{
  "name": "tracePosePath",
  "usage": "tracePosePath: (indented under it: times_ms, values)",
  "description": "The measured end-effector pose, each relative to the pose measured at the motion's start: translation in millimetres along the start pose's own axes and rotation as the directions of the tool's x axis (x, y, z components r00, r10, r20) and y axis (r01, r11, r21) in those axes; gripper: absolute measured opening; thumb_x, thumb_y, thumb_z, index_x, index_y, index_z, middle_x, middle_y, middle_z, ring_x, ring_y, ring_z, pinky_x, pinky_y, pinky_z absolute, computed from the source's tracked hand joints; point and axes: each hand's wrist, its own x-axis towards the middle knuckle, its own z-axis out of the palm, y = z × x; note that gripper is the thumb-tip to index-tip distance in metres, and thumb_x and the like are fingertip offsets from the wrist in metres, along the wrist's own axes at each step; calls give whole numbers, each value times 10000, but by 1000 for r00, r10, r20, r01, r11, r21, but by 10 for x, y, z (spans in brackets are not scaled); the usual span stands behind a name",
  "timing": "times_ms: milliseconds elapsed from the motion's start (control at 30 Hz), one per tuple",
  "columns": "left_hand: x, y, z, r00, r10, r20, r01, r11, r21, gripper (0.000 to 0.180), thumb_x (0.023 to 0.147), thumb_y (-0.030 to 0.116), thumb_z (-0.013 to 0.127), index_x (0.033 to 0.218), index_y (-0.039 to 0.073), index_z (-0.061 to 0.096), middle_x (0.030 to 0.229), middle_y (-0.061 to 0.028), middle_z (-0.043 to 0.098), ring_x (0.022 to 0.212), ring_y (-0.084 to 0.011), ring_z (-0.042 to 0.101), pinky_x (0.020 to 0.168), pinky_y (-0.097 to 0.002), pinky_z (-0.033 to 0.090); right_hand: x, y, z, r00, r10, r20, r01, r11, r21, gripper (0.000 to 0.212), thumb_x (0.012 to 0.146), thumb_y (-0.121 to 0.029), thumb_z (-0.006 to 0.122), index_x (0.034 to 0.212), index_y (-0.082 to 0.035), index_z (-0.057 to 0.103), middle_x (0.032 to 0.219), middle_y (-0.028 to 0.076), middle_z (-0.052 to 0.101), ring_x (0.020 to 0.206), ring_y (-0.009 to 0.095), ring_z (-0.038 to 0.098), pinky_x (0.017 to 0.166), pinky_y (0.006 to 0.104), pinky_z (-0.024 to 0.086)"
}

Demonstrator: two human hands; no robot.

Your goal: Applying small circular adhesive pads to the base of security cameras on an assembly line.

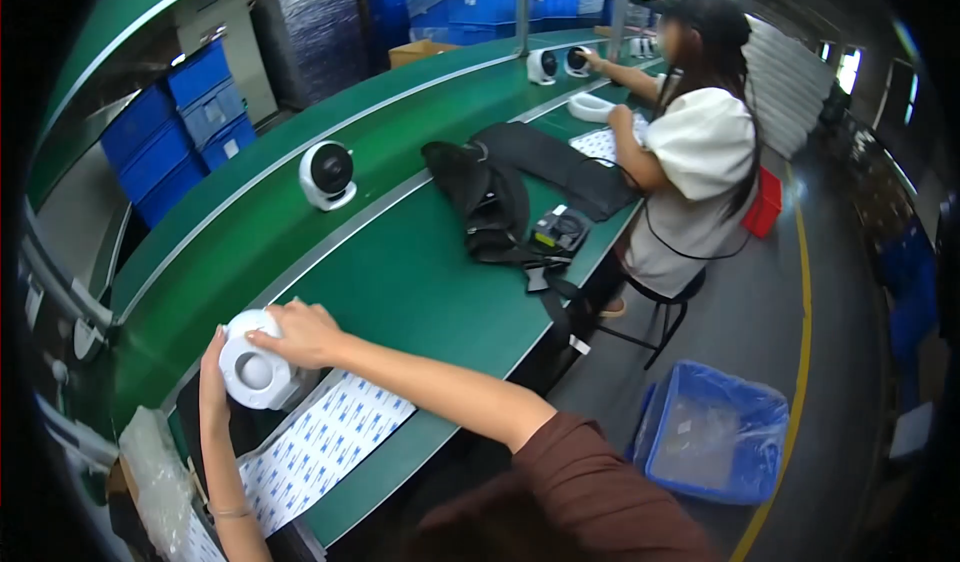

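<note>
Between my two hands is a white security camera, its round base with a recessed ring facing up. My left hand lies along its left side, fingers against the shell. My right hand grips it from the far right, thumb over the top of the base. It is held above the near end of the green bench, beside a sheet with a blue printed pattern. Another white camera with a black round front stands upright on the green conveyor farther off.
A black strap bag and a small device lie on the bench. A co-worker sits at the far right, one hand at a camera on the conveyor. A lined blue bin stands on the floor.
</note>
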Motion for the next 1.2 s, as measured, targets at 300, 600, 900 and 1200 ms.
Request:
tracePosePath:
  times_ms: [300, 600, 900, 1200]
  values:
    - [-656, -68, -39, 977, -135, 168, -52, 609, 791, 242, 778, 192, 550, 734, -44, 582, 568, -66, 546, 526, -113, 488, 510, -274, 399, -511, 510, -421, 935, 225, 274, -166, 960, -224, 508, 801, -513, 441, 941, -63, 630, 948, 167, 608, 923, 345, 553, 797, 433, 436]
    - [-930, 67, 327, 968, -115, 224, -139, 496, 857, 259, 610, 195, 681, 686, -19, 557, 603, -167, 562, 560, -301, 561, 540, -345, 428, -593, 471, -176, 896, -69, 439, 221, 927, -304, 371, 720, -433, 570, 798, -77, 635, 855, 144, 598, 880, 305, 549, 726, 440, 422]
    - [-1214, 209, 543, 977, 86, 197, -214, 321, 923, 211, 641, 94, 599, 825, -7, 570, 723, -184, 580, 687, -353, 562, 635, -391, 432, -472, 373, -391, 771, -173, 613, 170, 983, 64, 264, 714, -298, 600, 721, -36, 628, 639, 151, 595, 607, 317, 570, 560, 405, 425]
    - [-1056, 202, 792, 955, -171, 244, -58, 698, 714, 188, 771, 238, 594, 814, 57, 621, 730, -149, 607, 685, -314, 594, 603, -366, 454, -300, 565, -683, 602, -252, 757, 262, 959, 111, 221, 788, -250, 562, 708, -44, 554, 576, 135, 524, 545, 279, 528, 505, 384, 378]
